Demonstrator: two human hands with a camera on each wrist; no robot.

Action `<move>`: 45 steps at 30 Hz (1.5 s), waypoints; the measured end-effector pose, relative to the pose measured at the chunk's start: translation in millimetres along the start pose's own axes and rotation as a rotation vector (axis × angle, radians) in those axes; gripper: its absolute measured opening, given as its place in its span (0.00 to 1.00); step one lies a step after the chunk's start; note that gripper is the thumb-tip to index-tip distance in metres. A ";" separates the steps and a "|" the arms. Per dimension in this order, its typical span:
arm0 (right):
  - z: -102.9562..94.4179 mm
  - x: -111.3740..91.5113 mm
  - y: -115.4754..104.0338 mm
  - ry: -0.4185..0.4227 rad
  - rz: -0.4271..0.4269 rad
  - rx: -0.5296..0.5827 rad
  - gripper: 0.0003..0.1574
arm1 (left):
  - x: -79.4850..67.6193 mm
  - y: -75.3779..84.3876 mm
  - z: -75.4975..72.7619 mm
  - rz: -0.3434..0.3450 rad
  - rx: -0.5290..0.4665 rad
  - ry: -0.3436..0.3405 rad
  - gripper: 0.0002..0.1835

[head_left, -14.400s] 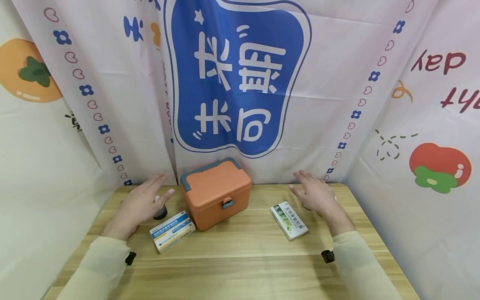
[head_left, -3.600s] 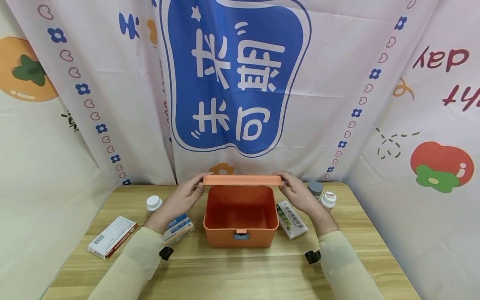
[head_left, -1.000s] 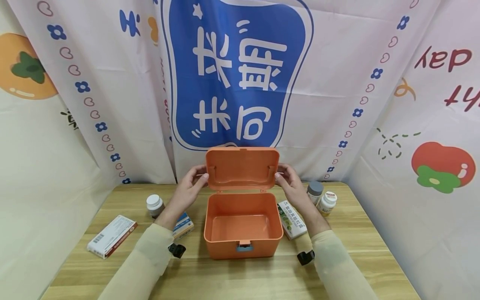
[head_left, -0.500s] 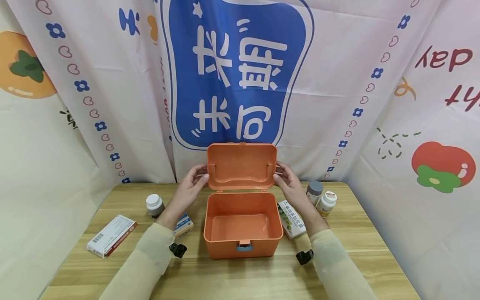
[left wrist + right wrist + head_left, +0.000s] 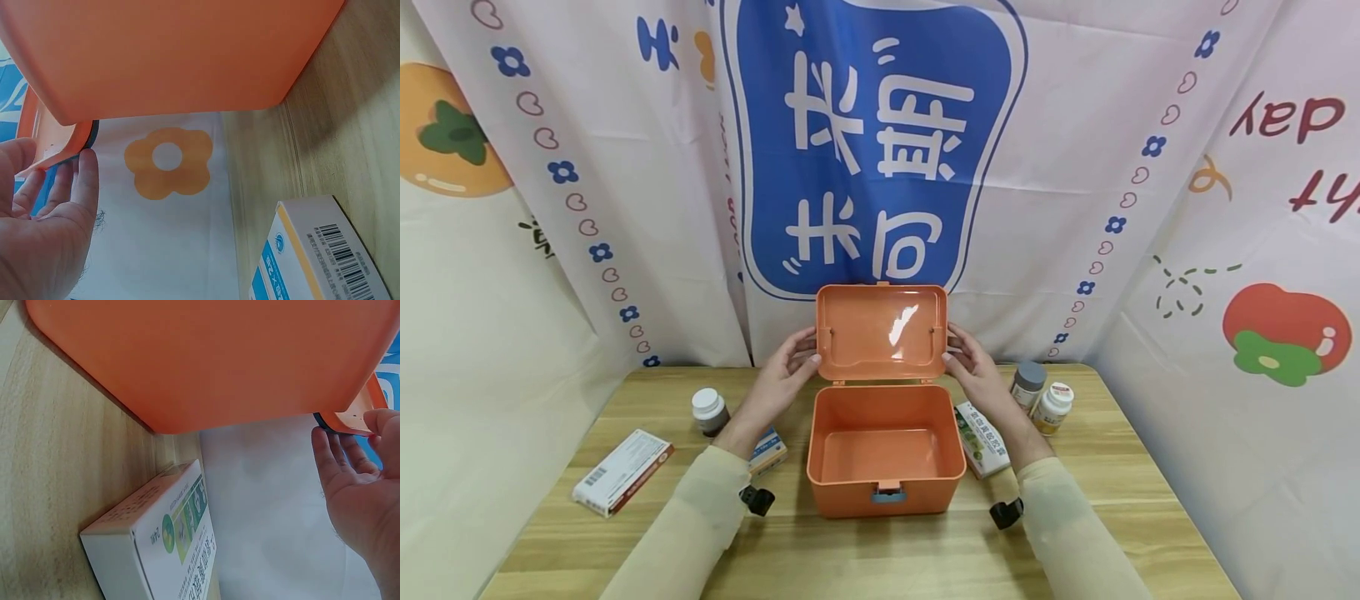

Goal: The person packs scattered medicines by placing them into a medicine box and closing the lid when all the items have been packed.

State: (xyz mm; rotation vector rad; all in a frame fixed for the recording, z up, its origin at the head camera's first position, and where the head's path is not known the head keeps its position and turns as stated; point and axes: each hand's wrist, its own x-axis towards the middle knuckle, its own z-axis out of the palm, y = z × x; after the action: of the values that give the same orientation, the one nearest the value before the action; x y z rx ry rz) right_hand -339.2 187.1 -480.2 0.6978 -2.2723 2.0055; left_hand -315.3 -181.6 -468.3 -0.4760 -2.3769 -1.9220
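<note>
An orange storage box (image 5: pixel 887 500) with a blue front latch stands in mid-table, its inside bare. Its hinged lid (image 5: pixel 880 329) is raised at the back, inner face toward me. My left hand (image 5: pixel 781 383) holds the lid's left edge, thumb in front and fingers behind. At the right edge my right hand (image 5: pixel 981 379) grips likewise. The left wrist view shows the left fingers (image 5: pixel 87 181) against the lid's rim, beside the box wall (image 5: pixel 175 62). In the right wrist view, the right hand (image 5: pixel 369 494) pinches the lid's other side (image 5: pixel 350 419).
Left lie a white-and-red medicine box (image 5: pixel 623 472), a white-capped bottle (image 5: pixel 710 410) and a blue-and-white medicine box (image 5: pixel 767 452), partly behind the arm. Right are a green-and-white medicine box (image 5: pixel 983 442), a grey-capped bottle (image 5: pixel 1028 379) and a white bottle (image 5: pixel 1054 408). A curtain (image 5: pixel 1037 167) hangs behind.
The storage box, earlier closed and angled at left, now faces me at centre with its lid up. Over the last second both hands tilted the lid slightly further back.
</note>
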 end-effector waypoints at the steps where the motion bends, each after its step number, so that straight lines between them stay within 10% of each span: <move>1: 0.1 0.3 0.4 -0.002 -0.002 -0.005 0.38 | -0.1 -1.0 -0.1 0.003 0.002 -0.001 0.32; 45: 1.9 0.0 7.2 -0.047 0.099 -0.055 0.37 | -2.6 -13.1 -0.4 0.014 0.070 -0.032 0.34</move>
State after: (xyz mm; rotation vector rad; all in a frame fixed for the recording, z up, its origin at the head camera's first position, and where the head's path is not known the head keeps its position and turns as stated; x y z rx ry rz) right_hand -341.3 185.8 -487.2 0.6469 -2.4247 1.9791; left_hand -316.4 -184.9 -481.2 -0.5205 -2.4442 -1.8321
